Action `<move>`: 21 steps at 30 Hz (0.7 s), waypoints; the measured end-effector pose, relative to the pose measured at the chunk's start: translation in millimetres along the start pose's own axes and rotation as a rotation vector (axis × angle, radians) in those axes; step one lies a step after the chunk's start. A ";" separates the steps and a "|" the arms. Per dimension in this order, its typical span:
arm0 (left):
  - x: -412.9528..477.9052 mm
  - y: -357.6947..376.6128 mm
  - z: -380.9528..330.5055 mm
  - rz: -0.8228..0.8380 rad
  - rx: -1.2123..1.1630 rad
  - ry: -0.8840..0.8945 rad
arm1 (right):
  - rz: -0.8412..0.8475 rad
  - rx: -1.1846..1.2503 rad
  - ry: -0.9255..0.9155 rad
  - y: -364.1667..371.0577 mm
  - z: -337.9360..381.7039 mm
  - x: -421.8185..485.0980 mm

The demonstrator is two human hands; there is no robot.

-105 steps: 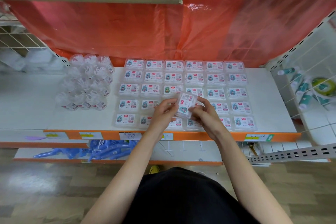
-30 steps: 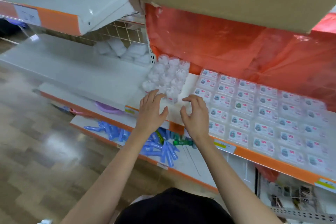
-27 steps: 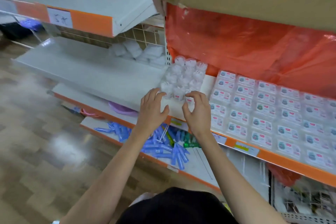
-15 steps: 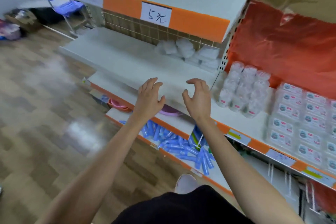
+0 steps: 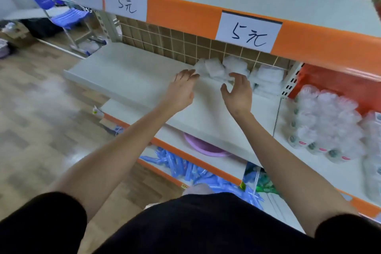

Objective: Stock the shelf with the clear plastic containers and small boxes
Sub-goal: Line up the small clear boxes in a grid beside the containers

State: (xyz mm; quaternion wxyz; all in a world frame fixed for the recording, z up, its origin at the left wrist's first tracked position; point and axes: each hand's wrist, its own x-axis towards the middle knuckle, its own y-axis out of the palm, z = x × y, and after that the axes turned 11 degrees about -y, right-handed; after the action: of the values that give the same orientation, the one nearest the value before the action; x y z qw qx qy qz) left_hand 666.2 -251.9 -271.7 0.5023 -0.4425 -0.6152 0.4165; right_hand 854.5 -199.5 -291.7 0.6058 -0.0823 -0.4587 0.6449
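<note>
Sleeves (image 5: pixel 41 218), two, black, at the near edge; both forearms bare, reaching far over the shelving. Floor (image 5: pixel 41 99) wood-look, on the left. Low near tier: blue tubes (image 5: pixel 185 169) in a loose heap, too blurred to count. One purple basin (image 5: pixel 204 148) on the tier above them, half hidden under the white shelf (image 5: pixel 134 76). Two hands over that shelf, apart from each other, neither seen holding anything. Left hand (image 5: pixel 182 86) flat, fingers straight and close together, tips just beside the leftmost pack. Right hand (image 5: pixel 237 93) cupped, fingers half curled, thumb spread wide, fingertips at the packs; contact cannot be told. White soft packs (image 5: pixel 214 67), about four or five, bunched at the far right of this shelf against the wire grid (image 5: pixel 165 41). Clear plastic containers (image 5: pixel 323 121) stand in one tight cluster on the right shelf (image 5: pixel 338 179), right of the hands, count lost to blur. Small boxes (image 5: pixel 374 119) show only at the right frame edge, beside the cluster. Red plastic sheet (image 5: pixel 329 80) behind them. Orange shelf edge (image 5: pixel 181 16) above carries three white price tags (image 5: pixel 248 31), two reading "5元". One blue rack (image 5: pixel 68 16) far left.
</note>
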 end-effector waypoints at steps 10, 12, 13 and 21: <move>105.4 53.2 9.1 0.135 -0.017 0.174 | 0.237 -0.400 0.093 28.0 -34.9 63.6; 121.2 65.2 11.5 0.158 -0.011 0.222 | 0.257 -0.456 0.109 34.5 -41.4 72.3; 127.5 70.1 13.3 0.165 -0.009 0.236 | 0.249 -0.477 0.104 39.1 -45.3 76.3; 158.4 94.6 27.1 0.028 -0.117 0.397 | 0.007 -0.481 0.058 57.7 -56.4 95.2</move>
State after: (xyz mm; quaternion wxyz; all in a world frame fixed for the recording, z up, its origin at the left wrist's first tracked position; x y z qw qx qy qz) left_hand 634.9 -76.5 -326.8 0.5812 -0.5529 -0.5211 0.2915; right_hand 827.1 -81.3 -320.7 0.5793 -0.2444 -0.5811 0.5167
